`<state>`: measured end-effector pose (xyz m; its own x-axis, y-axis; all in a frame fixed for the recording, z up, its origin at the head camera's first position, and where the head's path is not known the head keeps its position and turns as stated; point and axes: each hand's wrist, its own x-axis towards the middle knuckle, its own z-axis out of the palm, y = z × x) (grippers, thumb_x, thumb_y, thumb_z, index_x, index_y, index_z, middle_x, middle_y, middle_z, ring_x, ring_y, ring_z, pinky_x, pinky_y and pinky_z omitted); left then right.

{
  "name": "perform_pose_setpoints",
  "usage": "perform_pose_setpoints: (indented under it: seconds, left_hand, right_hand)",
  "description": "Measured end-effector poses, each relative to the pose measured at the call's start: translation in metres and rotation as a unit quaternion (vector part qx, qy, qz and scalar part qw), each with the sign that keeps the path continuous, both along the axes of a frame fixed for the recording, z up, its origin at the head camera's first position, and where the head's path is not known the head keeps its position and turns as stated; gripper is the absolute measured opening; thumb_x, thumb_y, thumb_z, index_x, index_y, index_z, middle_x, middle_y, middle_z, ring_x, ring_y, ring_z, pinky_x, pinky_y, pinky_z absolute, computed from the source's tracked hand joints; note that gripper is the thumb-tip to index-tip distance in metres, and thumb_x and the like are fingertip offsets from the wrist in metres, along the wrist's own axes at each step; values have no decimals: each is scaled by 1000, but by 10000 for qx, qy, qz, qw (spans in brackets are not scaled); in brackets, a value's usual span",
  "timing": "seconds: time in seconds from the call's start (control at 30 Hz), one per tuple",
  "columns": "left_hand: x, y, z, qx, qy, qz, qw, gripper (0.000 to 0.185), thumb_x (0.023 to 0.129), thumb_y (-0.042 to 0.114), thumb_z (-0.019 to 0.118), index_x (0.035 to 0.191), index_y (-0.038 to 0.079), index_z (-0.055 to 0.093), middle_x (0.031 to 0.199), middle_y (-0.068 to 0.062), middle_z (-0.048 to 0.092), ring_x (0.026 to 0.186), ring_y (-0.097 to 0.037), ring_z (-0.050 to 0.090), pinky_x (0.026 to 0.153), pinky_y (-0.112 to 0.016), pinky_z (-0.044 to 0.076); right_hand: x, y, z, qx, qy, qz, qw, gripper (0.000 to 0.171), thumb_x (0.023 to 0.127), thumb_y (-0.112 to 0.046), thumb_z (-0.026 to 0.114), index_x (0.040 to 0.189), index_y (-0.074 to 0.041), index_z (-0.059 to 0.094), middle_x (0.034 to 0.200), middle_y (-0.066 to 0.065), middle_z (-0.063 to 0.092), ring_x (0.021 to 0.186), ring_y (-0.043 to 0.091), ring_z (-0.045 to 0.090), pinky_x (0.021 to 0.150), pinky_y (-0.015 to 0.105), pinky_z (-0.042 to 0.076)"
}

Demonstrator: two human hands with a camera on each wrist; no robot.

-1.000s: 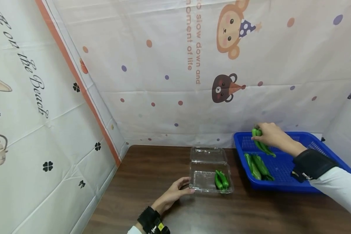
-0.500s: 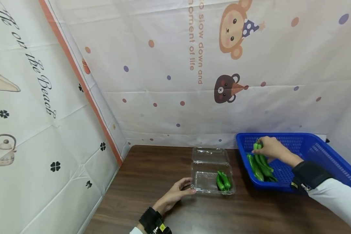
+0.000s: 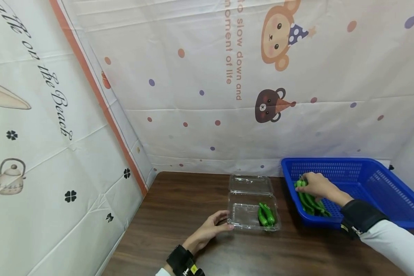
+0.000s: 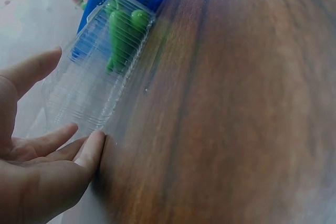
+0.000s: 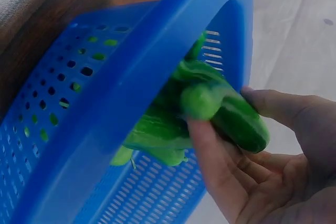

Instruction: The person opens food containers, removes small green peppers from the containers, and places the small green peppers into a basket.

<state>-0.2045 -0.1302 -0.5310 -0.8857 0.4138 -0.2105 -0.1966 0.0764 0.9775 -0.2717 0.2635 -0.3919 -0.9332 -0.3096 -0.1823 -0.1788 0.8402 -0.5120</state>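
In the head view my left hand (image 3: 208, 230) rests at the left edge of a clear plastic clamshell box (image 3: 241, 214), its fingers spread and fingertips right at the rim. The box's lid (image 3: 251, 184) lies folded back behind it. Two green peppers (image 3: 266, 215) lie in the box's right side. My right hand (image 3: 319, 187) reaches down into a blue basket (image 3: 362, 191). Thumb and fingers there grip a green pepper (image 5: 244, 124), seen best in the right wrist view. Other green peppers (image 5: 157, 129) lie under and beside it, partly hidden.
The box and basket stand on a brown wooden table (image 3: 193, 191), the basket to the right of the box. Behind and to the left hang printed white cloths (image 3: 179, 84). Perforated basket walls (image 5: 58, 98) rise around the right hand's work.
My right hand has come down into the basket with the green peppers, onto those lying there. The left hand stays at the box. The head view has shifted slightly.
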Motion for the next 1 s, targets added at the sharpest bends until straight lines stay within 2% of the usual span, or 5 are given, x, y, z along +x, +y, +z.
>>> perform_pose_setpoints:
  seconds: [0.1, 0.23, 0.43, 0.7, 1.0]
  left_hand:
    - [0, 0, 0, 14, 18, -22, 10000, 70, 93, 26, 77, 152, 6, 44, 161, -17, 38, 151, -39, 34, 123, -48, 41]
    - [-1, -1, -1, 31, 32, -33, 10000, 68, 94, 25, 76, 152, 6, 44, 161, -17, 38, 150, -39, 34, 123, -48, 41]
    - [-3, -1, -1, 12, 49, 3, 10000, 68, 94, 25, 76, 151, 6, 45, 160, -17, 39, 150, -38, 35, 123, -48, 41]
    - [-3, -1, -1, -19, 32, 22, 10000, 70, 93, 26, 77, 152, 7, 44, 160, -17, 39, 150, -39, 35, 122, -47, 42]
    - [-1, -1, -3, -46, 50, 14, 10000, 69, 93, 27, 77, 151, 7, 45, 160, -17, 39, 150, -39, 35, 121, -46, 43]
  right_hand:
    - [3, 1, 0, -19, 78, -10, 10000, 62, 99, -19, 66, 135, 26, 44, 60, 1, 61, 43, 10, 48, 46, 29, 50]
    - [3, 3, 2, -11, 167, -77, 9998, 59, 101, -20, 62, 134, 26, 45, 68, 6, 67, 49, 14, 61, 50, 34, 59]
    - [5, 5, 5, -7, 325, -162, 9993, 58, 104, -25, 59, 133, 25, 49, 52, 1, 47, 50, 22, 66, 52, 37, 62]
    - [8, 9, 11, 171, 786, -159, 9966, 52, 106, -30, 56, 118, 19, 64, 57, 7, 58, 50, 19, 66, 49, 35, 60]
    - [10, 12, 4, 694, 1768, -112, 9817, 40, 103, -25, 59, 104, 12, 72, 54, 2, 57, 42, 10, 39, 45, 22, 23]
